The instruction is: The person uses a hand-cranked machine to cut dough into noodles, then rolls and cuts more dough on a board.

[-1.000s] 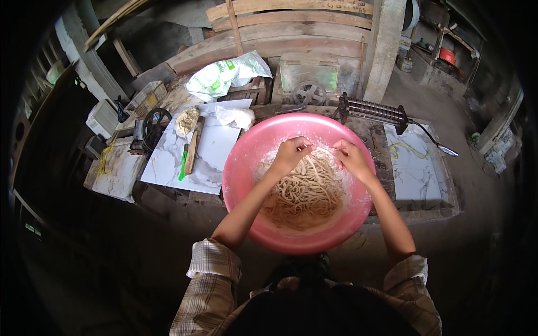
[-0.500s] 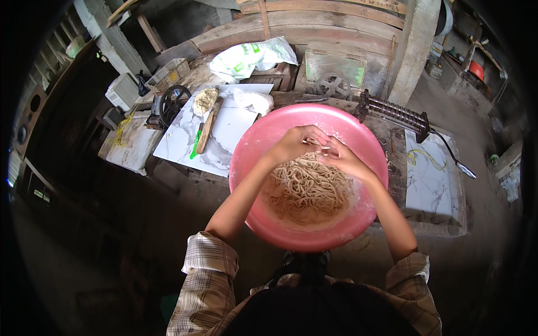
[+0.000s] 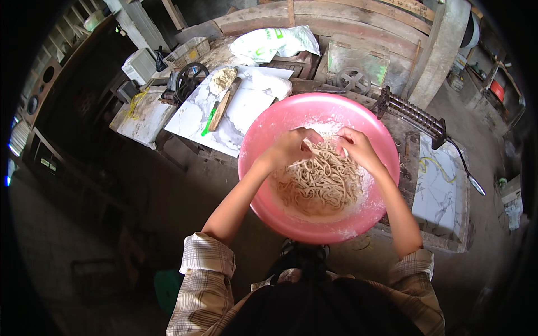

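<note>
Cluttered workshop desk [image 3: 241,120] lay beyond; left hand [image 3: 288,150] and right hand [image 3: 357,148] pinched floured noodles [image 3: 319,185] in pink basin [image 3: 263,140], separating strands; gentle pulling judged necessary

Rough village noodle-making workshop, partly open to daylight.

Bare dirt floor [image 3: 112,224]; heavy weathered timber beams [image 3: 336,17] at the back. Low table [image 3: 409,134] topped with marble-patterned slabs [image 3: 246,112], dusted with flour. Lump of dough [image 3: 222,79] and a wooden-handled knife [image 3: 224,105] on one slab. Hand-cranked machine with black wheel [image 3: 188,81]; ridged roller bar [image 3: 414,115]. White sack [image 3: 274,42]. Large pink basin [image 3: 269,134] of floured noodle strands [image 3: 319,185].
</note>
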`<state>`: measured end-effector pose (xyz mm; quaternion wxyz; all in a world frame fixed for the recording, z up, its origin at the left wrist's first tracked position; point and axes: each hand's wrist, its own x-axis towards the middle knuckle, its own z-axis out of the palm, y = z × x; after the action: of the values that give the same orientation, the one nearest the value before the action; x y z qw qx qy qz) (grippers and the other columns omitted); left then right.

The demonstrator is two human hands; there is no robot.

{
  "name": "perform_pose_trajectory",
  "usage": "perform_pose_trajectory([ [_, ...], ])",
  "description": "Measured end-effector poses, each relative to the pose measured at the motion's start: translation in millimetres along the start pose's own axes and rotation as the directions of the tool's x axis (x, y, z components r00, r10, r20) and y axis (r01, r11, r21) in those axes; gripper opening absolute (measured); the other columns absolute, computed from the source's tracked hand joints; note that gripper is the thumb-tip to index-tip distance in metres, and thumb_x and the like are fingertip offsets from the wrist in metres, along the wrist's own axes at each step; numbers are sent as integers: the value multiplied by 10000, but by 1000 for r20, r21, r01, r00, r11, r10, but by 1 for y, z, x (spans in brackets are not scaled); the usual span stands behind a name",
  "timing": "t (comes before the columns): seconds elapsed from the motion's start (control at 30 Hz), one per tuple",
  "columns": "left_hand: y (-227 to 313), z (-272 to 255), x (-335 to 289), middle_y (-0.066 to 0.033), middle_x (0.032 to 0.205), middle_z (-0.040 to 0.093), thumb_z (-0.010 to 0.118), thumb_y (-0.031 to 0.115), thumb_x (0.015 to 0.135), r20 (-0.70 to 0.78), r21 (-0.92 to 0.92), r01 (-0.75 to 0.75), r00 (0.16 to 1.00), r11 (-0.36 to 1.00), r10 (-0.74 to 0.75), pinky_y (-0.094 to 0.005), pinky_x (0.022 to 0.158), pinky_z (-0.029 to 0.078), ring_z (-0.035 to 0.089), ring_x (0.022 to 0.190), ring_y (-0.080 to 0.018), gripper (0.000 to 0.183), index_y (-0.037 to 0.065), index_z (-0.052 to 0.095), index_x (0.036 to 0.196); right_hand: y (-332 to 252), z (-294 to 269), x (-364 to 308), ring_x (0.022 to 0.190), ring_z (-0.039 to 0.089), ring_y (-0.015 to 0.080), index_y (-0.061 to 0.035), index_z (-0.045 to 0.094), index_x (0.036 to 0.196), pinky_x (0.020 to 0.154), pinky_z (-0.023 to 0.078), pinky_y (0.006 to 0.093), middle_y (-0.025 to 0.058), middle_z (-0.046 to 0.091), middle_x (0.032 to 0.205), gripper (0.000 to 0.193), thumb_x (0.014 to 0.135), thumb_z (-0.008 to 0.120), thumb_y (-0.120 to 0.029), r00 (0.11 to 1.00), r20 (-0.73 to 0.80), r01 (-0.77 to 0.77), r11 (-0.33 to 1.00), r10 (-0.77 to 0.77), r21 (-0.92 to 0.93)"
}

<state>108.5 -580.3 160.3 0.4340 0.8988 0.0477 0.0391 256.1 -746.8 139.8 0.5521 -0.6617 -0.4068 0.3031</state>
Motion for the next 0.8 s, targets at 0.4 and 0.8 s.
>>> perform_pose_trajectory([
  [0.4, 27, 40, -24, -90, 1114, 519, 720, -3, 675, 282, -24, 29, 959, 999, -21, -330, 902, 467, 569, 948, -214, 485, 100, 578, 1126, 13, -14, -48, 1117, 507, 304, -12, 539, 1184, 951, 393, 381, 167, 529, 1149, 393, 878, 587, -254, 936, 343, 168, 764, 74, -623],
  [0.8, 7, 37, -173, -11, 729, 580, 629, 59, 859, -785, -308, -16, 568, 951, -245, -215, 589, 431, 524, 644, -61, 72, -2, 634, 820, 22, -27, -164, 606, 435, 81, -28, 545, 871, 544, 343, 203, 29, 516, 733, 151, 916, 453, -139, 71, -959, 381, 896, -275, -229],
])
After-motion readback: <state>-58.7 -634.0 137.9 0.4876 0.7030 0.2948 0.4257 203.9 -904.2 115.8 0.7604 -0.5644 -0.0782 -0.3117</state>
